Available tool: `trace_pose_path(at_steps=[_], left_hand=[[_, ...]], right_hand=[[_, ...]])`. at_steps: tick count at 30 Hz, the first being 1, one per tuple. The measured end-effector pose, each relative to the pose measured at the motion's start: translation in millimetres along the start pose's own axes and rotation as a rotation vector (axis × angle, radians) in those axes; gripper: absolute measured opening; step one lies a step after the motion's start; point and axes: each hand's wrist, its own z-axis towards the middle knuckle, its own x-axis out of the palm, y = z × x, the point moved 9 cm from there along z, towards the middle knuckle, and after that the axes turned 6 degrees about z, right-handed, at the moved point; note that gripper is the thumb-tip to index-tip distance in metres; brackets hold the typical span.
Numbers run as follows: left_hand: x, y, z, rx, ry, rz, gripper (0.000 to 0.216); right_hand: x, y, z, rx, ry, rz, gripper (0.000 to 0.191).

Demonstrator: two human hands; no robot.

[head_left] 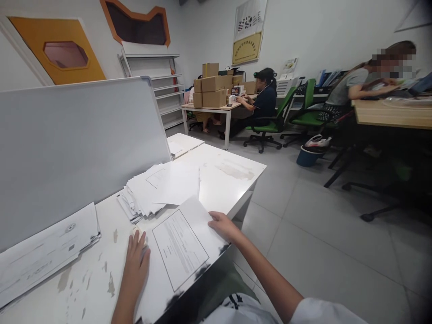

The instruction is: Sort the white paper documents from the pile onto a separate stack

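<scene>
Printed sheet, its text ruled off by a border, lies at the near edge of the white table, between the two hands. This table, its top worn in patches, fills the near left. A grey panel stands upright along its left side, blocking that direction. At far right, a person leans over a wooden table; beyond the white table, cardboard boxes are heaped on another desk, with a green chair to their right. A blue bucket sits on the floor. A paper stack lies near left against the panel; an untidy paper pile lies just beyond the sheet, crowding its far side. Right hand: thumb and fingers pinch the sheet's right edge. Left hand: unclenched, fingers extended, beside the sheet's left edge.
</scene>
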Motion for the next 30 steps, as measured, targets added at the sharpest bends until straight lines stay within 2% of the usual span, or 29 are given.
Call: trace_pose_path(at_steps=[2,4,8,12,16,21,25,30], left_hand=[[2.2,0.4,0.3,-0.033,0.025,-0.004,0.051],[0.9,-1.9,-1.2,-0.039,-0.005,0.035,0.049],[-2.0,-10.9,-6.0,0.024,-0.092,0.117,0.05],[-1.0,-6.3,-5.3,0.035,-0.099,0.183,0.054],[-5.3,-6.3,-1.0,0.137,-0.133,0.241,0.054],[-7.7,-13.4,-4.6,0.238,-0.189,0.234,0.051],[0.3,-9.3,-9.4,0.215,-0.161,0.212,0.052],[13.5,-3.0,-16.4,0.148,-0.063,0.23,0.056]], right_hand=[[0.4,4.9,7.3,0.003,0.006,0.008,0.038],[0.2,8.1,13.3,0.013,0.014,0.034,0.037],[-1.6,10.9,16.8,0.008,0.012,0.042,0.035],[-2.5,10.5,14.3,-0.024,0.008,-0.026,0.035],[-1.8,8.0,14.6,-0.025,0.033,-0.082,0.037],[-5.8,8.1,18.5,-0.054,-0.007,-0.205,0.036],[-4.1,6.1,20.3,-0.079,0.004,-0.209,0.036],[-2.1,4.6,23.6,-0.09,0.023,-0.176,0.035]])
